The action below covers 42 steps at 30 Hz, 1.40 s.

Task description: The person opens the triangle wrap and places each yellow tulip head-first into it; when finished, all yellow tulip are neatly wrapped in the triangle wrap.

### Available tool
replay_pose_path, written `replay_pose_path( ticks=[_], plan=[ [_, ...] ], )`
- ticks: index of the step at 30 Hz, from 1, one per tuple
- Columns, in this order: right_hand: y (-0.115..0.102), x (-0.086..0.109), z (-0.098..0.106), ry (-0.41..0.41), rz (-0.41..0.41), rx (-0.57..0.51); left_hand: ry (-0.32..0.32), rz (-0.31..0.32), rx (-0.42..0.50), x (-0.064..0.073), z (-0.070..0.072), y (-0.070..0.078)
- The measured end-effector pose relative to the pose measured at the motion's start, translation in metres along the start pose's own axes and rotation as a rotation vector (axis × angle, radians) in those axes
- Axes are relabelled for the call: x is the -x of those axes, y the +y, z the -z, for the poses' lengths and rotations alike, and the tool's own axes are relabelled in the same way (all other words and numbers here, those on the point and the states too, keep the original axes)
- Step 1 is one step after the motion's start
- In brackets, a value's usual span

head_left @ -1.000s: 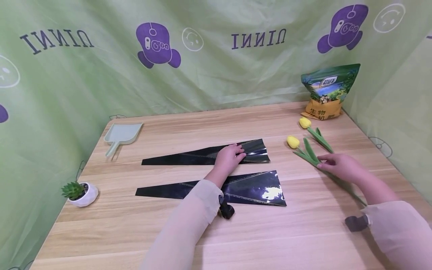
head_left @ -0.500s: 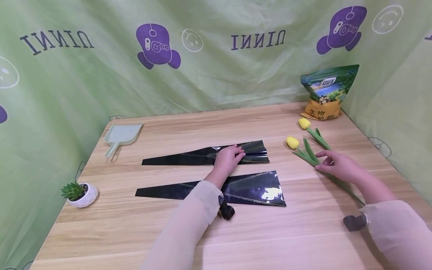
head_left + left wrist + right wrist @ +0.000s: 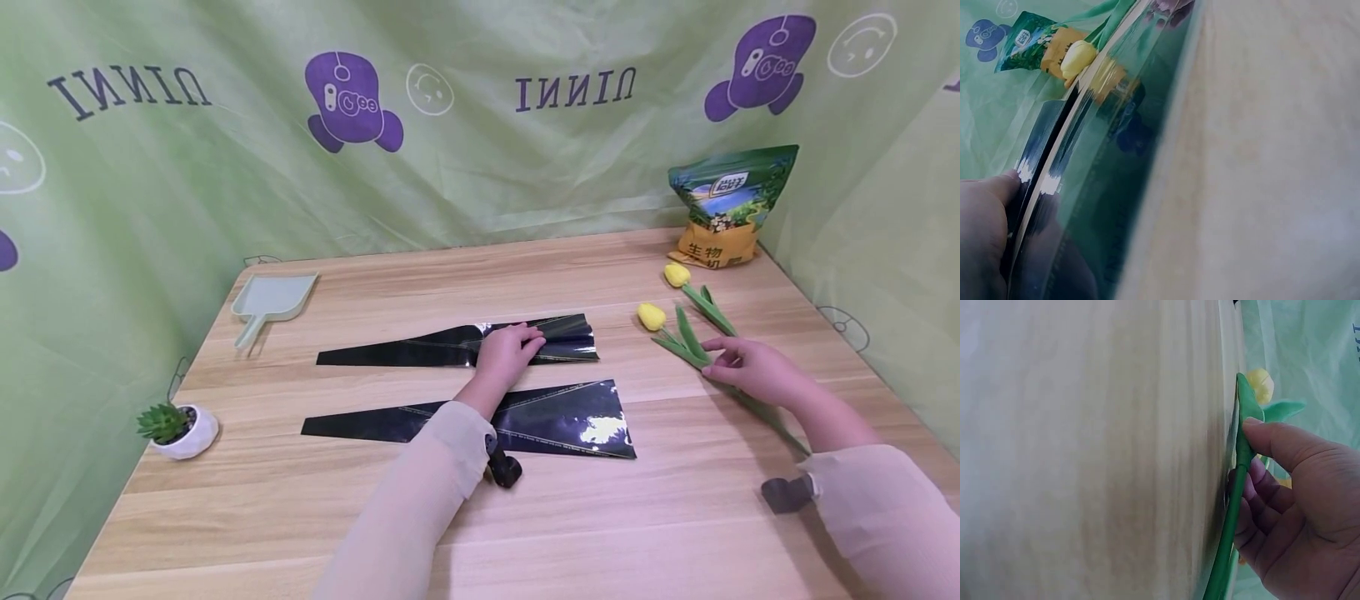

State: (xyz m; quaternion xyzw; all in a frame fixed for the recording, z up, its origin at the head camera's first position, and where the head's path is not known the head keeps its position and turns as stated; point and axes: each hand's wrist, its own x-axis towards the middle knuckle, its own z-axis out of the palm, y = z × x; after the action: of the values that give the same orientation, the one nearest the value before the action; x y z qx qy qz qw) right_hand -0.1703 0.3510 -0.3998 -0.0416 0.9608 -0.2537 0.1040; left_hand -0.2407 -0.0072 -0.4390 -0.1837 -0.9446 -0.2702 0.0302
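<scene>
Left hand (image 3: 505,354) pinches a glossy black tapered plastic sleeve (image 3: 435,347); right hand (image 3: 759,372), well apart, pinches a green-stemmed yellow tulip (image 3: 688,336).

We see glossy black plastic film in the far wrapper (image 3: 420,352) and the near wrapper (image 3: 558,417), both throwing bright reflections. The near tulip (image 3: 688,335) looks smooth and artificial. Beneath, we see a smooth wood-grain tabletop (image 3: 300,517); around it, matt plastic in the dustpan (image 3: 273,297), shiny film in the pouch (image 3: 731,212), creased cloth in the backdrop (image 3: 480,183).
</scene>
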Motion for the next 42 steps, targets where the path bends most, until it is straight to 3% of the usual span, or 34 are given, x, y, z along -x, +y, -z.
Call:
replay_pose_path(
  ticks=[13,21,26,31,38,42],
  plan=[
    [-0.003,-0.003,0.002,-0.002,0.007,-0.064,0.03,0.006,0.04,0.0,0.0,-0.002],
    [-0.015,-0.002,0.006,-0.002,-0.019,-0.198,0.023,0.03,0.053,0.0,-0.001,-0.002],
    [-0.022,-0.004,0.01,0.055,-0.005,-0.305,0.024,0.031,0.054,0.001,0.0,-0.002],
    [-0.028,-0.006,0.016,0.178,0.006,-0.503,0.029,0.032,0.055,0.002,0.001,-0.001],
    [-0.037,-0.007,0.023,0.341,0.004,-1.048,0.083,0.014,0.087,0.004,0.0,-0.002],
    [-0.043,-0.009,0.025,0.472,-0.01,-1.264,0.084,0.014,0.101,0.004,0.0,-0.002]
  ],
)
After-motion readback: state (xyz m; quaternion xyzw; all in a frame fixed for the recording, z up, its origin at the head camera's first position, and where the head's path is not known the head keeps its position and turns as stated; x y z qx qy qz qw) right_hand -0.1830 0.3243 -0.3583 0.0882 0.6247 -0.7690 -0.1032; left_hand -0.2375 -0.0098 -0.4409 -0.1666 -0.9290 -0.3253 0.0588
